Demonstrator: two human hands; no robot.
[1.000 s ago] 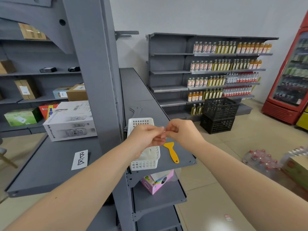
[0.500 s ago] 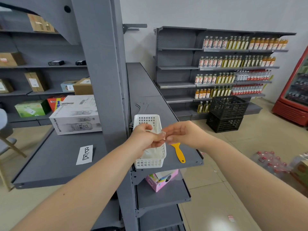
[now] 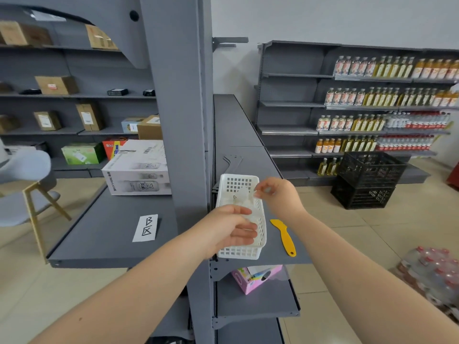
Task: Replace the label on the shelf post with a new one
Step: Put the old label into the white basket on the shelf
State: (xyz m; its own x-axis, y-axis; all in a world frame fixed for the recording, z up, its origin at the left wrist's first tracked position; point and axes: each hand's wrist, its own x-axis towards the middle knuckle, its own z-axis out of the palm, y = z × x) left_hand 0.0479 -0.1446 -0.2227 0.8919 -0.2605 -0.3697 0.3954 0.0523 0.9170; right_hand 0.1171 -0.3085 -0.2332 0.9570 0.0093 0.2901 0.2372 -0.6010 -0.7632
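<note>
The grey shelf post (image 3: 178, 120) rises just left of centre, and I see no label on its visible face. My left hand (image 3: 231, 227) and my right hand (image 3: 275, 194) hover over a white plastic basket (image 3: 238, 254) on the shelf to the post's right. A thin, pale label sheet (image 3: 236, 197) with a small dark mark stretches between them. My right fingertips pinch its upper end and my left thumb and fingers close on its lower end. Another white label (image 3: 145, 228) with black characters lies flat on the shelf left of the post.
A yellow plastic scraper (image 3: 283, 235) lies on the shelf right of the basket. A white carton (image 3: 139, 170) stands behind the flat label. A pink box (image 3: 255, 279) sits one shelf down. Black crates (image 3: 367, 180), a bottle pack (image 3: 432, 271) and a chair (image 3: 22, 194) stand on the floor.
My hands, pinched together on something small a second ago, have drawn apart over the basket, the right going up and the left down. The view has shifted to the left.
</note>
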